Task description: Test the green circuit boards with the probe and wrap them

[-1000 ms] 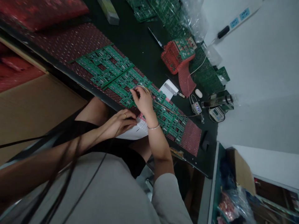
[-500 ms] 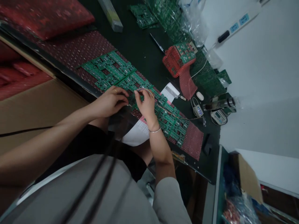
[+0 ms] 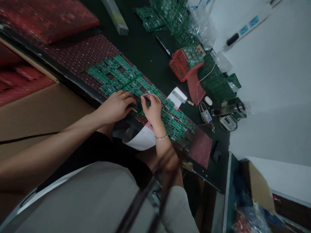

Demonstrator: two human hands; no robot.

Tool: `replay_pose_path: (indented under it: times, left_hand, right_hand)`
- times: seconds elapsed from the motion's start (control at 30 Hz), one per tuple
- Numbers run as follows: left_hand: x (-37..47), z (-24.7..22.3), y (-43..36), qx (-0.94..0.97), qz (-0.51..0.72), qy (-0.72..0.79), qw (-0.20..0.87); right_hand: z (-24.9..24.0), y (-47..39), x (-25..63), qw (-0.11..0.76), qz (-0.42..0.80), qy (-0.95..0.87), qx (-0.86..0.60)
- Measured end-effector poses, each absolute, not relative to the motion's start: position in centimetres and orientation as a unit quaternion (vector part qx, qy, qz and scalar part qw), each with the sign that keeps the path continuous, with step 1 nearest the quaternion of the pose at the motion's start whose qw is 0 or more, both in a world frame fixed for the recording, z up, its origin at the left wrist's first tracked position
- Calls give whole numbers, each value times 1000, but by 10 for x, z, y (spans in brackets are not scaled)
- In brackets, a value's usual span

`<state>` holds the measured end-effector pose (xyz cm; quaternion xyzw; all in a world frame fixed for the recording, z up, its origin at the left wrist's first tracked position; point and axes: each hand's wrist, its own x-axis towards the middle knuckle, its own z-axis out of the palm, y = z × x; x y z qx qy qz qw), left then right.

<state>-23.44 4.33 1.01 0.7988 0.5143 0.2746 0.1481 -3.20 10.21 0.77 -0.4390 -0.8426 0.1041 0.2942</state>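
Note:
Green circuit boards [image 3: 116, 72] lie in a row on red bubble wrap [image 3: 200, 145] along the table's front edge. Over the middle boards, my right hand [image 3: 152, 108] pinches thin coloured wires [image 3: 172, 115], which trail right to a small white device [image 3: 206, 116]. My left hand [image 3: 120, 105], with a ring on one finger, is just left of it at the boards' near edge. Its fingers are curled and close together; whatever is between them is too small and dark to make out.
A red-wrapped bundle [image 3: 53, 19] lies at the upper left. Behind the boards are a pen [image 3: 164, 46], a red bubble-wrapped box [image 3: 179, 64] and white paper [image 3: 178, 97]. A cardboard box [image 3: 36, 119] stands at the left, below the table edge.
My left hand has shifted slightly right and up, its back turned more upward. My right hand keeps its pinch on the wires. Blurred dark strands in front have swung right.

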Motion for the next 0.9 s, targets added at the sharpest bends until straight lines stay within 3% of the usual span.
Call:
replay_pose_path:
  times: [0.17, 0.5, 0.9]
  left_hand:
    - [-236, 1, 11, 805, 281, 503, 140]
    - [-230, -7, 3, 803, 312, 496, 107]
    - [-231, -7, 0, 803, 318, 494, 102]
  right_hand:
    - [13, 101, -31, 333, 138, -823, -440]
    - [32, 134, -64, 231, 107, -892, -372]
    - [31, 133, -71, 199, 95, -905, -363]
